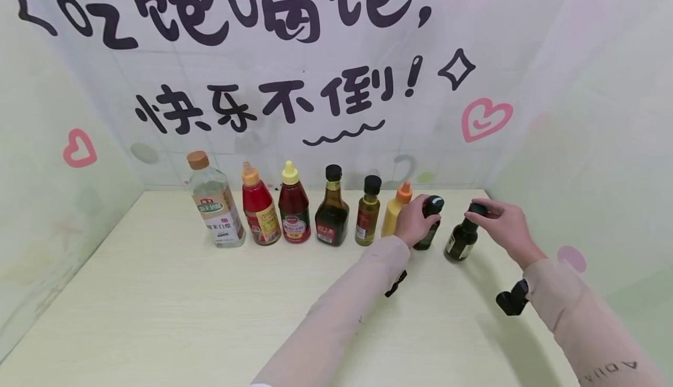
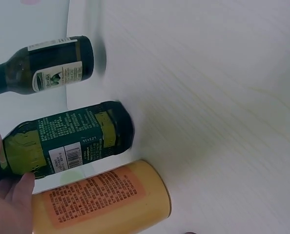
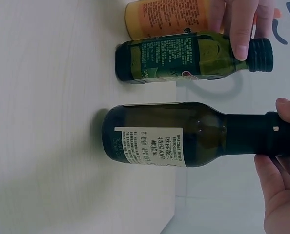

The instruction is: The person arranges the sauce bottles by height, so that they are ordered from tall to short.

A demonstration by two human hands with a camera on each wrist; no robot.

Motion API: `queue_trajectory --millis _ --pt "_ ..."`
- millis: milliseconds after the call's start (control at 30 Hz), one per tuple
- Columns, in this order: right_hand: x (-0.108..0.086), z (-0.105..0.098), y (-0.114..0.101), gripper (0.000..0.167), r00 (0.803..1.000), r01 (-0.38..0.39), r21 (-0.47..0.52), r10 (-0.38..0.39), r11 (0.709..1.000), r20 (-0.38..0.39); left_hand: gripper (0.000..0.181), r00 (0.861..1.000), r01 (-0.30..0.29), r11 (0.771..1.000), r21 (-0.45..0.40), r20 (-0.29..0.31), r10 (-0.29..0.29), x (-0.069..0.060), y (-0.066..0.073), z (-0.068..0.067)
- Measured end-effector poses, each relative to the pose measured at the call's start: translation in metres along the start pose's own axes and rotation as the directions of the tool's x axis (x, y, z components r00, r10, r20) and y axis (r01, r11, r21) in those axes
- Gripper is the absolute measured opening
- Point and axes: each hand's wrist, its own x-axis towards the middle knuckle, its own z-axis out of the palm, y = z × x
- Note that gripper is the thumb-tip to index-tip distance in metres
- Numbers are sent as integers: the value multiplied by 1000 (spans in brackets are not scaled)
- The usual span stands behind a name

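Observation:
My left hand point(image 1: 412, 223) grips a small green glass bottle point(image 2: 69, 139) with a dark cap around its neck, fingers and thumb on either side. To its right, my right hand point(image 1: 506, 230) pinches the black cap of a dark glass bottle point(image 3: 159, 134) with a white label. The dark bottle stands apart from the green one; whether its base touches the table cannot be told. Close on the left of the green bottle is a yellow squeeze bottle point(image 2: 106, 200) with an orange nozzle, partly hidden by my left hand in the head view.
Along the pale table's point(image 1: 210, 305) back stand a clear vinegar bottle point(image 1: 218, 208), an orange-topped red squeeze bottle point(image 1: 260, 214), a yellow-topped dark red one point(image 1: 294, 211), a dark sauce bottle point(image 1: 332, 211) and a small oil bottle point(image 1: 367, 211). A printed backdrop point(image 1: 336, 153) rises behind.

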Motion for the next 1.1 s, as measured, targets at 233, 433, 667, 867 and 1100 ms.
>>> queue_trajectory --millis 233,433,667,867,1100 --pt "8 8 4 56 999 -37 21 37 999 -9 39 1000 -14 1000 4 2 14 0 0 -2" --pt "12 14 4 57 997 -79 54 80 995 -21 38 1000 -31 999 7 0 31 -1 -1 -1" --pt "16 21 7 56 996 -71 43 73 997 -42 39 1000 -24 1000 -5 -2 24 -2 0 -2" --pt "17 24 7 54 995 -73 48 76 996 -62 42 1000 -27 999 -17 4 28 -4 0 -4" --pt "20 29 5 54 996 -59 54 62 997 -60 47 998 -59 998 -13 -1 59 -6 1 -8"
